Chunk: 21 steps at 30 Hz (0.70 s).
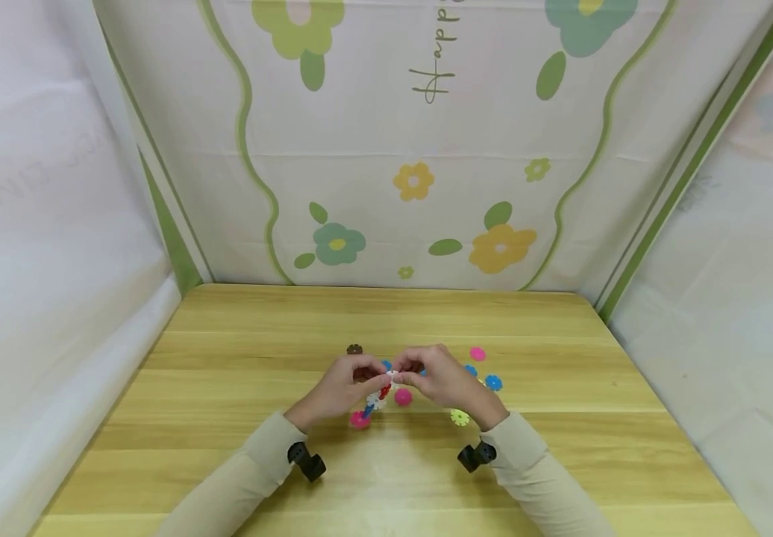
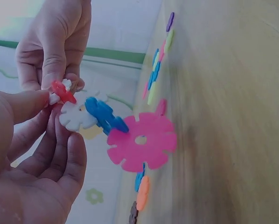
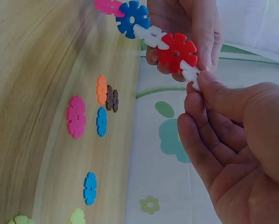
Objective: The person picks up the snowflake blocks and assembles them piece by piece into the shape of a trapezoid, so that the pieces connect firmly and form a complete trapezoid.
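Observation:
Both hands meet over the table around a chain of slotted plastic snowflake discs. Along the chain run a pink disc (image 2: 142,141), a blue disc (image 3: 132,19), a white disc (image 2: 76,116), a red disc (image 3: 177,52) and a white end disc (image 3: 191,73). My left hand (image 1: 342,384) holds the chain near the red disc, with its other fingers behind. My right hand (image 1: 436,377) pinches the white end disc between thumb and forefinger, covering part of it. The pink end hangs free, toward the near side of the table.
Loose discs lie around the hands on the wooden table (image 1: 259,328): a pink one (image 1: 403,397) below them, a brown one (image 1: 354,349) behind the left hand, and a blue one (image 1: 493,382) and a yellow-green one (image 1: 459,418) at the right. Printed cloth encloses the back and sides.

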Each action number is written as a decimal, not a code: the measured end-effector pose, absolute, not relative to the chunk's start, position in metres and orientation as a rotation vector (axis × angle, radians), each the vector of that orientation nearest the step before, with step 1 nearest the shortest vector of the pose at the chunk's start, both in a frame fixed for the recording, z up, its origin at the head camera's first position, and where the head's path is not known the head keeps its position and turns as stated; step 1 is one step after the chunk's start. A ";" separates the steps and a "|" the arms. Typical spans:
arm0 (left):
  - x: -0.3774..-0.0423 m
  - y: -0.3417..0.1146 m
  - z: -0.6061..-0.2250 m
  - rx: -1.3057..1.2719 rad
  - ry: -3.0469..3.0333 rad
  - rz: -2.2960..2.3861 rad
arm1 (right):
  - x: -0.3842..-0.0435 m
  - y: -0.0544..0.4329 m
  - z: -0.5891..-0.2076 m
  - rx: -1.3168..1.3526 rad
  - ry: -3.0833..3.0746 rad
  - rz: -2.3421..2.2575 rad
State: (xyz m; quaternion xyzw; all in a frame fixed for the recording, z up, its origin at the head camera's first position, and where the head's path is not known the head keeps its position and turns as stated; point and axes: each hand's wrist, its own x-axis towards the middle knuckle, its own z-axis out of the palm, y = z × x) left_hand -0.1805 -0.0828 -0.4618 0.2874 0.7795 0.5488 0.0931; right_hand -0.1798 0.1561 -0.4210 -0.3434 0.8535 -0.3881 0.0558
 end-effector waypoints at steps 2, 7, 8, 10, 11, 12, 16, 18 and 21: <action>-0.181 -0.082 -0.464 0.857 2.311 1.635 | -0.180 0.157 -0.421 -1.054 2.584 -1.173; -0.179 -0.085 -0.464 0.807 2.308 1.647 | -0.181 0.163 -0.419 -1.045 2.591 -1.144; -0.179 -0.086 -0.464 0.787 2.310 1.649 | -0.181 0.165 -0.418 -1.037 2.595 -1.133; -0.178 -0.087 -0.463 0.751 2.314 1.654 | -0.182 0.167 -0.418 -1.024 2.604 -1.107; -0.177 -0.088 -0.463 0.735 2.315 1.657 | -0.182 0.168 -0.418 -1.019 2.611 -1.087; -0.177 -0.089 -0.463 0.725 2.316 1.658 | -0.183 0.168 -0.419 -1.017 2.625 -1.058; -0.178 -0.091 -0.464 0.719 2.322 1.656 | -0.188 0.170 -0.429 -1.012 2.660 -0.946; -0.178 -0.092 -0.465 0.730 2.324 1.657 | -0.190 0.170 -0.438 -1.003 2.672 -0.898; -0.178 -0.093 -0.466 0.739 2.321 1.665 | -0.193 0.168 -0.450 -0.985 2.683 -0.853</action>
